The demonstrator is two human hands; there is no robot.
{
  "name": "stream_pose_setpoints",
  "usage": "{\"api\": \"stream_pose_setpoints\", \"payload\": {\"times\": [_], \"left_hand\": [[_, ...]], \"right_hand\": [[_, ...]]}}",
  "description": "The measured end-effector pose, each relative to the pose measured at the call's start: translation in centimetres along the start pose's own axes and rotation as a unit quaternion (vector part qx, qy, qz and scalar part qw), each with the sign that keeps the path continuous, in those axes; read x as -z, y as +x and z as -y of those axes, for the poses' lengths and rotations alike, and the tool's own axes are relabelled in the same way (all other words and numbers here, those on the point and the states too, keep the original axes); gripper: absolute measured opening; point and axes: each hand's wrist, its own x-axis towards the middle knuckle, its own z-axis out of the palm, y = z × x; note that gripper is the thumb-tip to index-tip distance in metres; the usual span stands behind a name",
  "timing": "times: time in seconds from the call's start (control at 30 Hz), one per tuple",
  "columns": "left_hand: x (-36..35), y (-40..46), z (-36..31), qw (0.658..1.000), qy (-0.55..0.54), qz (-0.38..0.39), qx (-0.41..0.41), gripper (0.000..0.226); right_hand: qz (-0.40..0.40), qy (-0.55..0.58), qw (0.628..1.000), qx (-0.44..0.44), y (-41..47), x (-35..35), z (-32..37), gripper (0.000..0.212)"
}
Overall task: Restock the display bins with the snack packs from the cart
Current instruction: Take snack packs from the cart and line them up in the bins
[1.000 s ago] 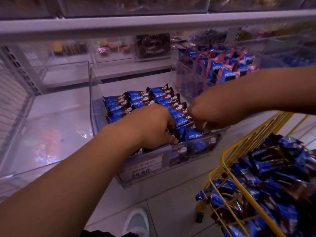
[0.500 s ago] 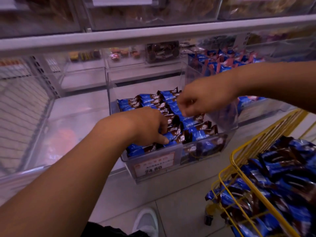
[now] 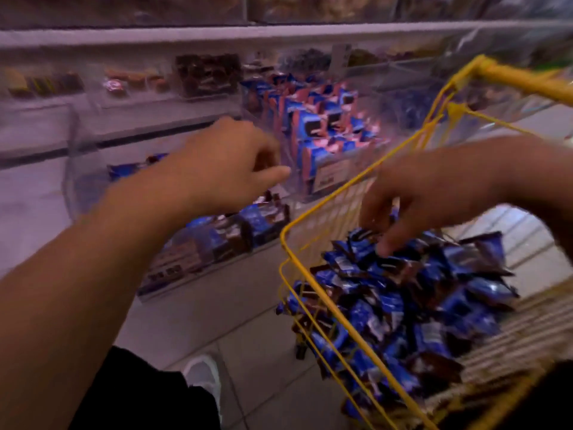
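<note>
Blue and brown snack packs (image 3: 418,305) lie heaped in the yellow wire cart (image 3: 527,80) at the right. My right hand (image 3: 418,193) reaches down into the cart, and its straight fingertips touch the top of the heap. The clear display bin (image 3: 173,271) with a price label on its front stands on the low shelf at centre left, with rows of the same packs (image 3: 248,225) inside. My left hand (image 3: 223,169) hovers above this bin with loosely curled fingers, its thumb pointing right, and holds nothing. The frame is blurred by motion.
A neighbouring clear bin (image 3: 322,125) holds upright blue and pink packs just behind the cart's corner. Further clear bins with dark and orange snacks line the back shelf (image 3: 204,76). My white shoe (image 3: 203,377) stands on the tiled floor below.
My right hand has left the display bin and swung right and down into the cart. My left hand has lifted off the packs in the bin. The view has turned towards the cart.
</note>
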Motion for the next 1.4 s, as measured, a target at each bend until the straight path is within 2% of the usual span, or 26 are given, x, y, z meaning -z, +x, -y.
{"api": "stream_pose_setpoints", "payload": {"times": [0.07,0.1,0.17,0.23,0.3,0.33,0.37,0.43,0.47,0.5,0.57,0.63,0.67,0.77,0.83,0.93,1.07,1.13,1.23,1.33,1.4], "left_hand": [[-1.2,1.5,-4.0,0.996,-0.039,0.022,-0.078,0.030],[-2.1,2.3,-5.6,0.993,-0.024,0.059,-0.099,0.034],[-4.6,3.8,-7.9,0.982,0.026,0.145,-0.115,0.037],[-7.2,5.0,-9.5,0.960,0.098,0.243,-0.101,0.045],[-9.8,5.7,-10.7,0.917,0.169,0.355,-0.073,0.049],[-11.2,5.7,-11.1,0.889,0.192,0.412,-0.059,0.050],[-12.6,5.7,-11.3,0.856,0.210,0.470,-0.047,0.052],[-15.0,5.2,-11.4,0.778,0.240,0.579,-0.051,0.050],[-15.8,4.8,-11.3,0.747,0.246,0.614,-0.064,0.047],[-16.4,4.6,-11.3,0.730,0.252,0.629,-0.084,0.047],[-16.9,4.3,-11.0,0.722,0.269,0.631,-0.089,0.051],[-16.9,4.1,-10.8,0.730,0.279,0.618,-0.084,0.051],[-16.7,4.1,-10.7,0.748,0.273,0.601,-0.073,0.048],[-15.2,4.1,-10.8,0.812,0.222,0.538,-0.041,0.028],[-14.1,4.3,-10.4,0.838,0.184,0.512,-0.051,0.033],[-12.9,4.6,-9.2,0.854,0.026,0.519,0.025,0.035],[-10.3,4.8,-8.0,0.864,-0.210,0.452,0.065,0.008],[-9.1,4.7,-7.6,0.847,-0.331,0.404,0.101,0.009],[-7.7,4.3,-6.9,0.795,-0.476,0.326,0.188,0.025],[-6.2,3.8,-6.0,0.733,-0.562,0.311,0.225,0.040],[-5.2,3.4,-5.6,0.690,-0.613,0.299,0.243,0.044]], "right_hand": [[0.113,-0.027,0.991,-0.067,0.5,-3.8,-0.6,0.061],[0.133,-0.027,0.987,-0.085,1.1,-5.1,-0.9,0.073],[0.103,-0.012,0.988,-0.114,1.8,-5.7,-2.5,0.077],[-0.007,-0.031,0.989,-0.144,2.0,-4.9,-4.6,0.066],[-0.094,-0.041,0.984,-0.147,2.2,-4.9,-6.1,0.074],[-0.104,-0.022,0.986,-0.129,2.6,-5.6,-6.5,0.085],[-0.088,-0.005,0.990,-0.106,3.1,-6.5,-6.6,0.099],[-0.002,-0.002,0.996,-0.084,4.5,-8.8,-6.3,0.125],[0.041,-0.002,0.995,-0.094,5.1,-9.7,-6.1,0.134],[0.067,-0.006,0.992,-0.104,5.6,-10.4,-5.9,0.139],[0.066,-0.040,0.992,-0.104,6.4,-11.3,-5.5,0.142],[0.034,-0.063,0.993,-0.093,6.8,-11.4,-5.2,0.137],[0.017,-0.054,0.995,-0.086,7.0,-11.2,-5.3,0.128],[-0.007,0.036,0.997,-0.070,7.1,-10.2,-6.1,0.079],[0.013,0.111,0.991,-0.077,6.8,-9.6,-6.5,0.059],[0.072,0.162,0.979,-0.102,5.9,-9.1,-7.0,0.054],[0.085,0.225,0.966,-0.095,3.7,-7.6,-8.0,0.044],[0.071,0.278,0.955,-0.074,2.2,-6.8,-8.5,0.032],[0.029,0.404,0.914,-0.020,0.1,-6.0,-9.1,0.029],[-0.006,0.509,0.859,0.054,-1.6,-5.3,-9.3,0.026],[-0.059,0.546,0.832,0.085,-2.3,-4.9,-9.1,0.023]]}}
